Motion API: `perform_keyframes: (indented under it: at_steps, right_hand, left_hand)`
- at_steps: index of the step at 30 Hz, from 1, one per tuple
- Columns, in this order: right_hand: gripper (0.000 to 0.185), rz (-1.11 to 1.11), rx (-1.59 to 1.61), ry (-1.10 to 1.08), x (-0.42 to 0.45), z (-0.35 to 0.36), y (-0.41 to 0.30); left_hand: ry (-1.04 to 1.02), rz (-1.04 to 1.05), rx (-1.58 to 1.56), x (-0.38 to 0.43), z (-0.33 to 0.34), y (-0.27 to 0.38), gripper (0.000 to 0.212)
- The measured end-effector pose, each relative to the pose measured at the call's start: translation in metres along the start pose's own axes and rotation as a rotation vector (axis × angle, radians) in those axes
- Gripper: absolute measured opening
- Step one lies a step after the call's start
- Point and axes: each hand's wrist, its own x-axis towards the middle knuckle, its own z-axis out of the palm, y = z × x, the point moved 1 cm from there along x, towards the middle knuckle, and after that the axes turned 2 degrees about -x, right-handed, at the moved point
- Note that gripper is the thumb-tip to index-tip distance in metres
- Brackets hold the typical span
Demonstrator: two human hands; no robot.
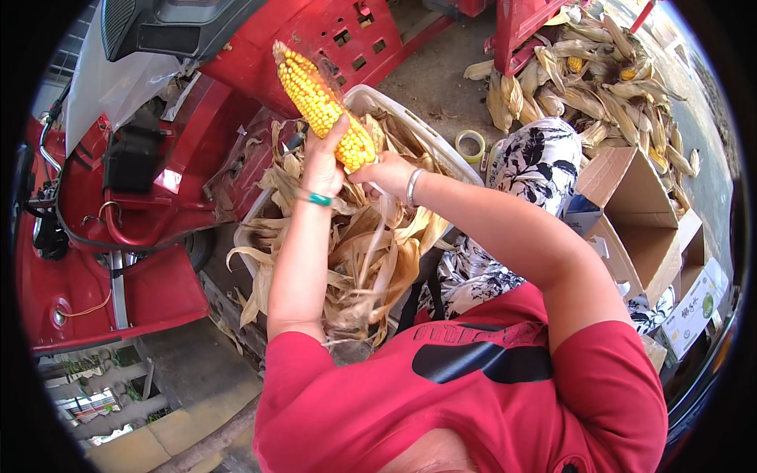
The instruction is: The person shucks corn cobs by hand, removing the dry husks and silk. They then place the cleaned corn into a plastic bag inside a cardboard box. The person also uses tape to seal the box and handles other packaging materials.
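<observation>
A bare ear of yellow corn [313, 97] is raised above a white plastic basket [452, 145], its tip pointing up and to the left. My left hand [325, 156] grips the ear along its lower half, thumb across the kernels. At the butt end, my right hand [384, 177] pinches pale husk [378, 230], which hangs blurred below the fingers. Dry corn husks [349, 260] fill the basket and spill over its near side. Part of the basket's rim is hidden by husks and my arms.
A red vehicle [148, 219] stands close on the left. Unhusked corn ears [591, 88] lie heaped at the upper right. An open cardboard box [639, 195] is at my right, and a roll of tape [470, 146] lies beyond the basket.
</observation>
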Motion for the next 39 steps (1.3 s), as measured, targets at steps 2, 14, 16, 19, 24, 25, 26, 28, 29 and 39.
perform_keyframes:
  at_steps: [2,14,16,19,24,25,26,28,29,39]
  right_hand:
    - [0.028,-0.049,-0.269,0.169,-0.006,0.006,0.003]
    - [0.023,-0.228,-1.353,-0.227,-0.028,0.005,0.005]
    - [0.021,-0.286,-1.405,-0.191,-0.020,0.002,0.014]
    - [0.017,-0.414,-1.506,-0.245,-0.016,-0.001,0.011]
    - [0.013,-0.528,-1.491,-0.283,-0.021,-0.004,0.017]
    - [0.013,-0.530,-1.494,-0.285,-0.023,-0.005,0.013]
    - [0.014,-0.547,-1.474,-0.248,-0.024,-0.005,0.013]
    - [0.017,-0.442,-1.450,-0.175,-0.021,-0.004,0.015]
    - [0.018,-0.389,-1.437,-0.138,-0.019,-0.002,0.016]
    - [0.018,-0.276,-0.994,0.393,-0.022,-0.024,0.038]
  left_hand:
    - [0.101,0.002,0.038,-0.003,-0.002,-0.010,0.040]
    - [-0.070,-0.637,0.073,-0.014,-0.034,-0.018,0.033]
    - [-0.078,-0.599,0.017,-0.013,-0.034,-0.020,0.032]
    - [-0.074,-0.730,0.088,0.002,-0.037,-0.020,0.033]
    - [-0.149,-0.750,0.117,0.000,-0.031,-0.023,0.035]
    - [-0.175,-0.744,0.104,0.003,-0.030,-0.023,0.035]
    - [-0.201,-0.739,0.091,0.006,-0.030,-0.025,0.035]
    - [-0.177,-0.746,0.022,0.011,-0.028,-0.025,0.034]
    - [-0.165,-0.749,-0.013,0.015,-0.028,-0.026,0.034]
    - [0.275,-0.485,-0.386,0.053,-0.003,-0.095,0.021]
